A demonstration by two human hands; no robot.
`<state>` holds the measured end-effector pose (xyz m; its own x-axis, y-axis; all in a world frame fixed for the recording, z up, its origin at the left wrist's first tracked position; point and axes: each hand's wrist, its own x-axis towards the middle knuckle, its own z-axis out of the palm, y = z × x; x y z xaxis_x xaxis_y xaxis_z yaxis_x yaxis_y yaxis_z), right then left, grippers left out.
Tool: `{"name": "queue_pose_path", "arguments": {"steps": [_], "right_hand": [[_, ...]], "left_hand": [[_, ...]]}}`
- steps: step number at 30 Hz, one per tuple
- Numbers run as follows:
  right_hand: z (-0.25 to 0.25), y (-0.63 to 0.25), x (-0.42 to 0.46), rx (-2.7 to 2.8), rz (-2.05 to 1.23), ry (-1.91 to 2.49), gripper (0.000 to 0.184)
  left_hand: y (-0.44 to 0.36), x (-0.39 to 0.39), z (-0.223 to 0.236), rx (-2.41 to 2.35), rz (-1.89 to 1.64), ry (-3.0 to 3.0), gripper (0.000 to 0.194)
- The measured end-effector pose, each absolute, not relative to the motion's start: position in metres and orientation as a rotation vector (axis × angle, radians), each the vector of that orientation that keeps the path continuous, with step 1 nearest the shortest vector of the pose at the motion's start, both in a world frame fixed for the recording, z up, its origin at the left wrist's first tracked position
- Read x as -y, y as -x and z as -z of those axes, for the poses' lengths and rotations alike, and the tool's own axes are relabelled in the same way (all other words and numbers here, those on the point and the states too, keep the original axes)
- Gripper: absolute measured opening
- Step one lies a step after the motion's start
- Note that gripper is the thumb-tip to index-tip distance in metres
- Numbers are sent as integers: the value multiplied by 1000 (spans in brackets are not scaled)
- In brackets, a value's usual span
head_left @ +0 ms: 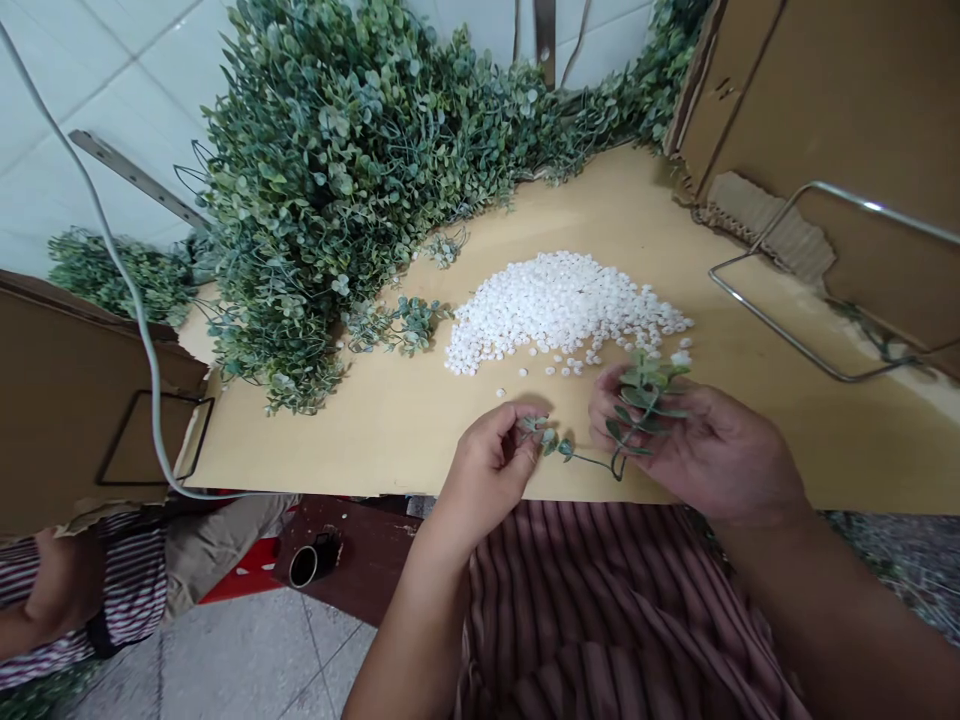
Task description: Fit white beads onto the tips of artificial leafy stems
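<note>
Near the front edge of the table, my left hand (495, 455) pinches the leafy tip of a small artificial green sprig (566, 448). Its thin stem runs across to my right hand (705, 450), whose palm is turned up and whose fingers are curled behind a leafy part of the greenery. Whether both parts belong to one piece I cannot tell. Just beyond my hands lies a heap of small white plastic beads or caps (555, 305), with several loose ones at its near side. Loose sprigs (409, 325) rest left of the heap.
A large pile of artificial greenery (322, 170) fills the back left of the tan table (352, 450). Cardboard (847, 130) with a wire frame (810, 375) stands right. A white cable (142, 320) hangs left. Below are a dark mug (304, 566) and another person's arm (64, 590).
</note>
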<state>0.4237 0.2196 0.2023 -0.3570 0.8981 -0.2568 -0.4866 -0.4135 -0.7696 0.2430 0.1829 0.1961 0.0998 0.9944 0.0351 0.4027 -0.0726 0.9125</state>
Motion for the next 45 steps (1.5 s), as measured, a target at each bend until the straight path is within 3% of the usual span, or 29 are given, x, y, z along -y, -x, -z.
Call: {"name": "queue_pose_path", "arguments": {"steps": [7, 11, 24, 27, 33, 45], "right_hand": [[-196, -412, -215, 928, -1998, 989, 59], [-196, -405, -211, 1061, -1929, 1047, 65], [-190, -397, -203, 1631, -1228, 1250, 36], [-192, -393, -200, 1636, -1196, 1218, 32], [-195, -389, -198, 1653, -1201, 1197, 36], [-192, -389, -197, 1624, -1017, 1160, 27]], "left_hand": [[-223, -200, -191, -1672, -1038, -1931, 24], [-220, -212, -187, -1800, -1001, -2004, 21], [-225, -213, -190, -1701, -1242, -1548, 14], [-235, -207, -196, -1509, -1305, -1266, 7], [-253, -196, -199, -1174, -1289, -804, 30], [-257, -194, -199, -1066, -1291, -720, 27]]}}
